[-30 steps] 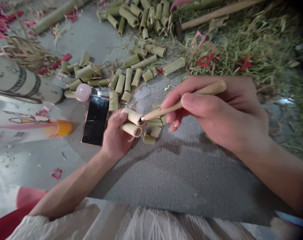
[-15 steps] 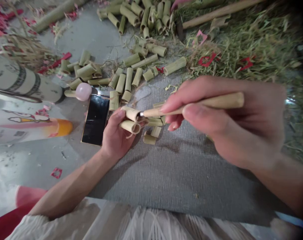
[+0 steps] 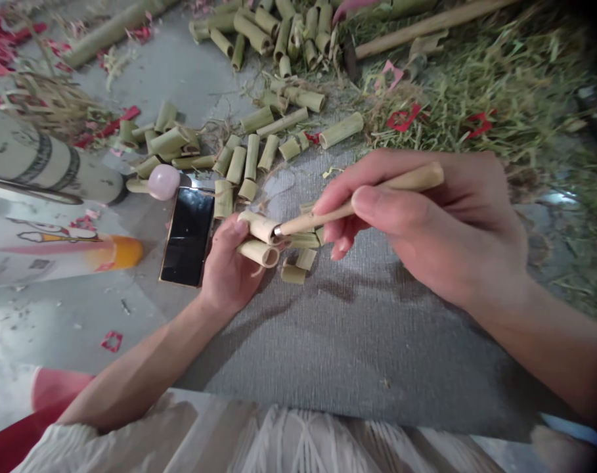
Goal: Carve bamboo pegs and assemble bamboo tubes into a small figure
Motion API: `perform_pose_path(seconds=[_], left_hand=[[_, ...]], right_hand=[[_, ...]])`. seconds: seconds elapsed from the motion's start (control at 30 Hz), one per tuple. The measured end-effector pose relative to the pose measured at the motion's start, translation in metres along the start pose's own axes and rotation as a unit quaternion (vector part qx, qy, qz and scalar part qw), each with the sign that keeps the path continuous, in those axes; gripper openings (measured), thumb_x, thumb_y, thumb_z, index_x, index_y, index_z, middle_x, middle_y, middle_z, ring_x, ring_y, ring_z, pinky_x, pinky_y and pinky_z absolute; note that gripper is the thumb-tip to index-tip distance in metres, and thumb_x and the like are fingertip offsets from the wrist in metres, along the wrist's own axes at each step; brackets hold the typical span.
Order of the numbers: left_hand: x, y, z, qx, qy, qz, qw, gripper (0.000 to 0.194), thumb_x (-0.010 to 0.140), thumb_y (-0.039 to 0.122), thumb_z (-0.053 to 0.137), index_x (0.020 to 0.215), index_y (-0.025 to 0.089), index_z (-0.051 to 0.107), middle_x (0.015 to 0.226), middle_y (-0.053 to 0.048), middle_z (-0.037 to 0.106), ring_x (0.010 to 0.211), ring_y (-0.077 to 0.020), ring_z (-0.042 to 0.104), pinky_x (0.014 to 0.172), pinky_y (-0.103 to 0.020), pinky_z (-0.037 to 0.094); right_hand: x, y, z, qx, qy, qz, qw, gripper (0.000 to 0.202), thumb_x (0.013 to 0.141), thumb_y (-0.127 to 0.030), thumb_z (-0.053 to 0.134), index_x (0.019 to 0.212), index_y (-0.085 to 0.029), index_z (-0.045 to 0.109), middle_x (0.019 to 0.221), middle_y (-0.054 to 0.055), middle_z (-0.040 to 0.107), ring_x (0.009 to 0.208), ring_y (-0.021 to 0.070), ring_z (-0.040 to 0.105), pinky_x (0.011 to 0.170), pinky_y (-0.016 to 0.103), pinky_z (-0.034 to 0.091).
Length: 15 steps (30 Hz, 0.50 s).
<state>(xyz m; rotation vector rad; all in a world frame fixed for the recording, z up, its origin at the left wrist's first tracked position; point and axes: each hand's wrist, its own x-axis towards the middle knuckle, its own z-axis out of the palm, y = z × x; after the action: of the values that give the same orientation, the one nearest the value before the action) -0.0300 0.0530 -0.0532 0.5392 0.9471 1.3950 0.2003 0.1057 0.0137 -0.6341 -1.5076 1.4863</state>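
Near the middle of the head view, my left hand is closed on two short bamboo tubes, an upper one and a lower one, whose open ends face right. My right hand pinches a wooden-handled tool like a pen. Its metal tip is at the open end of the upper tube, and the very point is hidden there. Thin twine hangs by the tubes. Small bamboo pieces lie on the grey mat just right of my left hand.
A phone lies left of my left hand, beside a pink round knob. Further left are a patterned bottle and an orange-tipped package. Cut bamboo, a wooden-handled hammer and shredded grass lie behind.
My right hand and the tool have shifted left and tilted, with the tool's rear end lower to the left. My left hand keeps its hold on the tubes, which have barely moved.
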Motion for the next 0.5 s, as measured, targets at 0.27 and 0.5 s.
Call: perform_pose_path(seconds=[0.27, 0.5], left_hand=[[-0.002, 0.004, -0.002, 0.009, 0.020, -0.041, 0.999, 0.021, 0.095, 0.038, 0.082, 0.087, 0.020, 0.073, 0.078, 0.001, 0.078, 0.067, -0.0123, 0.077, 0.064, -0.018, 0.067], [-0.002, 0.004, -0.004, 0.009, 0.024, -0.039, 0.999, 0.020, 0.093, 0.038, 0.082, 0.087, 0.021, 0.074, 0.077, 0.001, 0.077, 0.068, -0.0135, 0.078, 0.064, -0.019, 0.067]], right_hand=[[0.006, 0.011, -0.006, 0.112, -0.004, 0.049, 0.992, 0.024, 0.112, -0.018, 0.065, 0.108, -0.017, 0.090, 0.088, 0.005, 0.076, 0.082, 0.0193, 0.076, 0.065, 0.031, 0.067], [0.007, 0.015, -0.006, 0.153, 0.011, 0.096, 0.984, 0.027, 0.112, -0.022, 0.063, 0.102, -0.017, 0.089, 0.084, 0.005, 0.076, 0.077, 0.0177, 0.074, 0.063, 0.027, 0.067]])
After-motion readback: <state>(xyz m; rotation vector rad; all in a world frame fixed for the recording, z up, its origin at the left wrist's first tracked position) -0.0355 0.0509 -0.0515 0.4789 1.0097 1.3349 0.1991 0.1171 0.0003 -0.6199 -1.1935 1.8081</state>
